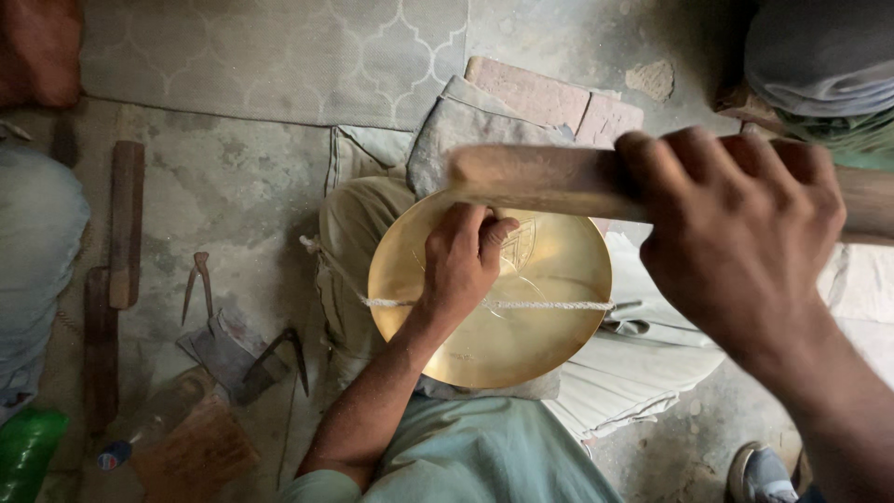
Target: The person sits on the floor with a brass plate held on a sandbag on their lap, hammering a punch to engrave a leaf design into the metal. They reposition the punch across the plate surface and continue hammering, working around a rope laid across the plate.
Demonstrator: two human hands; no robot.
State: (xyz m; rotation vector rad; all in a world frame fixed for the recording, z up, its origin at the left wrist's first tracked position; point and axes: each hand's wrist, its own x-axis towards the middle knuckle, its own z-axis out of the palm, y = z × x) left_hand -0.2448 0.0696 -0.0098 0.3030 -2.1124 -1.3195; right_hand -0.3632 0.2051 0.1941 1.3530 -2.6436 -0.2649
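A round brass plate lies on my lap over pale cloth, and a white string is stretched across it. My left hand rests on the plate with its fingers curled beside an engraved pattern. Whatever the fingers pinch is hidden. My right hand is raised close to the camera. It grips a thick wooden mallet that lies level above the plate's far rim.
Metal dividers and another pointed tool lie on the concrete floor at left, beside wooden strips and a green bottle. Bricks sit beyond the plate. Another person's leg is at far left, and a shoe at bottom right.
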